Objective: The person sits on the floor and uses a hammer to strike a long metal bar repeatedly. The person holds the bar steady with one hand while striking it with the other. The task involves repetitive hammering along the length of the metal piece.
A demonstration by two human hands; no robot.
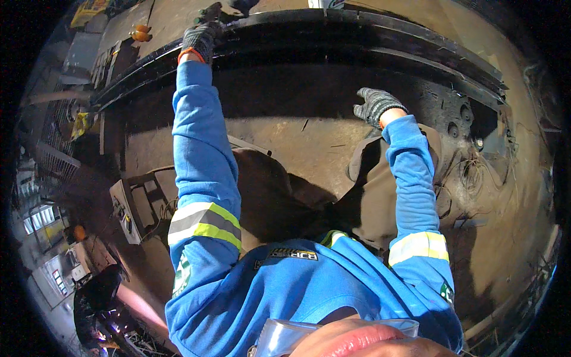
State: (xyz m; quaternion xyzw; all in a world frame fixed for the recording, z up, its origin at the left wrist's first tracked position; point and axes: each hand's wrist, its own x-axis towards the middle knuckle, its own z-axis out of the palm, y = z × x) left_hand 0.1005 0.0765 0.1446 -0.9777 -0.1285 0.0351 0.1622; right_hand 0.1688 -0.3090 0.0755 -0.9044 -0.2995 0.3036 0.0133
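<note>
Scuffed brown across most of its spread, sunlit in patches and crossed by deep shadow: a workshop floor (pixel 285 132). Laid over its far part, bowed by the lens, a long dark beam (pixel 309 30), reaching from the left side nearly to the right edge, with stepped ledges along its length. Up at the beam's far edge, left of its middle, the left hand (pixel 201 40) in a grey knit glove with an orange cuff, arm fully stretched. Just beyond the glove, near that same edge, a small dark object (pixel 208 13); grasped or merely touched, cannot tell, with fingers too dark and partly hidden. Nearer the body, over the shadowed strip along the beam's near side, the right hand (pixel 378 107), likewise gloved, released, fingers loosely spread, well apart from the beam. Between beam and knees, a broad strip of floor, giving room for sideways movement; narrower toward the right, with round metal parts (pixel 460 121) by the beam's end and coiled cable (pixel 471 174) near the floor's right edge. Toward the left edge, a grey open-framed box (pixel 140 205), just beside the left sleeve. Beyond the beam, near the floor's far left corner, an orange item (pixel 141 33); at the far edge, right of the middle, a white container (pixel 326 3).
</note>
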